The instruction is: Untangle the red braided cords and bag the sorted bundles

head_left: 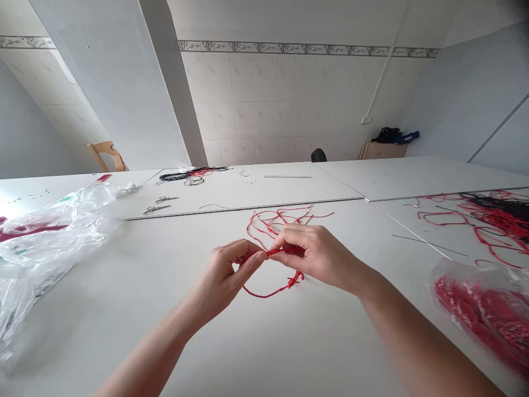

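Left of the grip, a clear plastic bag (pixel 45 248) holding red strands. Then the left hand (pixel 223 278), fingertips pinched closed on a braided red cord (pixel 264 296); the right hand (pixel 316 253) pinching the same cord close by, its loop below, loose ends beyond. Right of the grip, a second bag (pixel 475 314) of red cord.

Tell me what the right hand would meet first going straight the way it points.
The right hand points at the left hand, but the red cord pinched between them comes first. The hands look very close, though depth is hard to judge.
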Tool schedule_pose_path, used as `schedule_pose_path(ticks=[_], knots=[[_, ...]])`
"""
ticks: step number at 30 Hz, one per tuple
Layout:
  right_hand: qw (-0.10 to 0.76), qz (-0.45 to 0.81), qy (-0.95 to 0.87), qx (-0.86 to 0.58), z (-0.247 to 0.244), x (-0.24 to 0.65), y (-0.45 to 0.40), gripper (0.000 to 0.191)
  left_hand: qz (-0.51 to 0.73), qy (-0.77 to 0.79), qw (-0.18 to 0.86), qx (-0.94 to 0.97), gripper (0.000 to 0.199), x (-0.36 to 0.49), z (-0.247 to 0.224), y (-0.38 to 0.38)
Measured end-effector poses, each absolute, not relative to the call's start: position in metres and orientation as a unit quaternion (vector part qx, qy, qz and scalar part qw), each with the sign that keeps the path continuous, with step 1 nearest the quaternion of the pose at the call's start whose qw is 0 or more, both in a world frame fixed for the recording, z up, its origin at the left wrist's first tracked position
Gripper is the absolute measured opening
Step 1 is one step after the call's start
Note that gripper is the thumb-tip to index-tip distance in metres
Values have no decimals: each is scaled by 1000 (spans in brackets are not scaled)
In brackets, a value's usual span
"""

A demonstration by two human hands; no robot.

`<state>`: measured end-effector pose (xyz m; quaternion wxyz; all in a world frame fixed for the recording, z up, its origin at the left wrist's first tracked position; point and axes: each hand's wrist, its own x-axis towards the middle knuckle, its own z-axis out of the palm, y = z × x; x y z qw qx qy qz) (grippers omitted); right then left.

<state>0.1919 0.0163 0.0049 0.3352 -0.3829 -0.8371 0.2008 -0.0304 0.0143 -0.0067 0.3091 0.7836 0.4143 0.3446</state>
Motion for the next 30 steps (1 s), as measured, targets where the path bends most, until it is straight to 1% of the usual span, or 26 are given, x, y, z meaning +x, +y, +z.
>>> schedule_pose_path(ticks=[2,4,5,6,8,9,12,15,16,19,20,23,27,30], knots=[[336,215,-833,-383,3,193,18,16,353,417,352,760,38,-33,-6,16],[326,236,-829,-387,0,198,22,14,388,403,423,713,38,-37,-4,18],[312,253,-828,-390,-2,202,25,19,410,390,463,682,38,-40,-3,18],[289,273,-827,-397,-5,205,29,28,433,377,497,650,39,-43,-1,19],[226,316,-823,-414,-11,210,37,46,470,357,542,598,40,-47,2,20],[197,334,-819,-423,-15,211,41,51,482,351,556,579,40,-49,4,20],[153,383,-805,-426,-30,202,48,59,507,336,589,532,33,-49,7,19],[152,443,-794,-388,-47,181,49,69,529,316,621,483,27,-47,11,18],[158,465,-788,-372,-52,173,49,67,538,308,632,465,26,-47,12,18],[188,531,-758,-328,-65,158,50,43,562,273,672,398,19,-50,19,18],[193,552,-746,-317,-68,156,52,39,569,261,685,373,15,-52,21,18],[197,599,-708,-318,-73,161,59,43,594,239,704,307,6,-59,29,20],[221,620,-684,-314,-70,177,70,51,632,255,679,272,10,-72,40,21],[230,617,-682,-319,-62,187,73,54,652,265,659,266,11,-78,47,19]])
